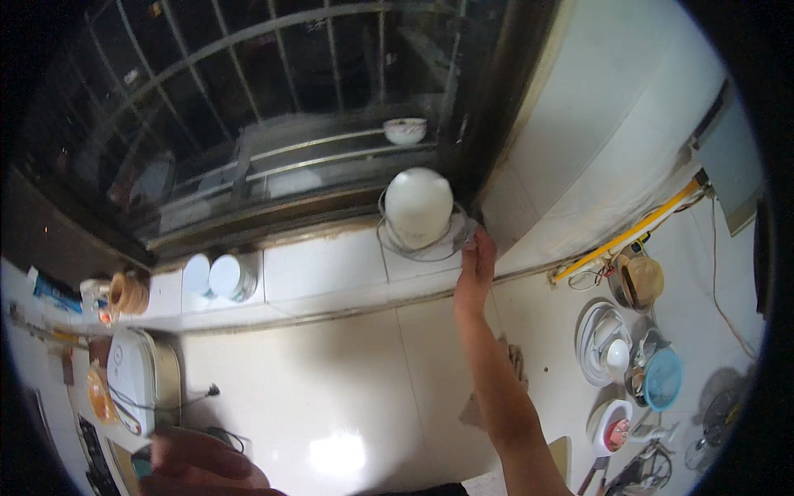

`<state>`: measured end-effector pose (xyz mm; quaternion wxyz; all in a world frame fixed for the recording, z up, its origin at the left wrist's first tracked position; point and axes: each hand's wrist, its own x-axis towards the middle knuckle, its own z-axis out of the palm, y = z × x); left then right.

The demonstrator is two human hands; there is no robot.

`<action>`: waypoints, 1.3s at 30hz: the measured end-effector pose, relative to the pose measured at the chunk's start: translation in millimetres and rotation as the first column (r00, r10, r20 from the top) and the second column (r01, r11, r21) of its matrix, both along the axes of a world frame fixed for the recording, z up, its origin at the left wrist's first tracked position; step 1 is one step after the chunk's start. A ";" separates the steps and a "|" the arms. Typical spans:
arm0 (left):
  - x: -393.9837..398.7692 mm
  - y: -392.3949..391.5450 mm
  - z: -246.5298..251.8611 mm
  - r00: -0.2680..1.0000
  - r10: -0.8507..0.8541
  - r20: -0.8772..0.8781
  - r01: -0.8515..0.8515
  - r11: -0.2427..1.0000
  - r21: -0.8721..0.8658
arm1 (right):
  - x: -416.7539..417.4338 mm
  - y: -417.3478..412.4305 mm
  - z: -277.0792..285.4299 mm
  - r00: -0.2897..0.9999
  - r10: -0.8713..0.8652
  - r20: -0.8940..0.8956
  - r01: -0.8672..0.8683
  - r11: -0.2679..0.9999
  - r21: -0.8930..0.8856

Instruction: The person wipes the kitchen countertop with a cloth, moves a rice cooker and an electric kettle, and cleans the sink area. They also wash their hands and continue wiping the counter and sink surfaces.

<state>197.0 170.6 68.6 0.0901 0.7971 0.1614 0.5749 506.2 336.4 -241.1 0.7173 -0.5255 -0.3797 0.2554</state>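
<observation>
At the right end of the tiled window ledge, my right hand [477, 266] reaches to the rim of a clear round dish [403, 250]. Its thumb and fingertips meet the dish's right edge; whether they grip it is not plain. A rounded white jar or pot [419, 208] stands within the dish. Something pale, perhaps cloth, shows by my fingertips. My left hand [201, 462] is blurred at the lower left, fingers bent, near a teal object [142, 460] partly hidden behind it. What that hand holds, if anything, does not show.
Two white-topped containers [226, 277] and a brown pot [129, 293] line the ledge. A white appliance with a cord [139, 381] sits left on the pale counter [298, 372]. Stacked plates [589, 344], a blue basket [664, 379] and a yellow pipe [626, 229] are at right.
</observation>
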 end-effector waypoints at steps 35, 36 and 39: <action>-23.0 -131.0 -215.5 0.833 0.185 -0.522 -0.548 0.408 -0.730 | 19.8 -112.7 12.3 0.858 0.274 0.435 -0.124 0.932 -0.342; -26.8 -141.5 -222.6 0.822 0.183 -0.539 -0.565 0.385 -0.730 | 31.5 -151.3 -6.5 0.774 0.309 0.553 -0.055 0.903 -0.427; -42.0 -177.4 -251.9 0.833 0.175 -0.525 -0.545 0.423 -0.723 | 76.5 -258.3 -79.3 0.539 0.408 0.736 0.266 0.747 -0.609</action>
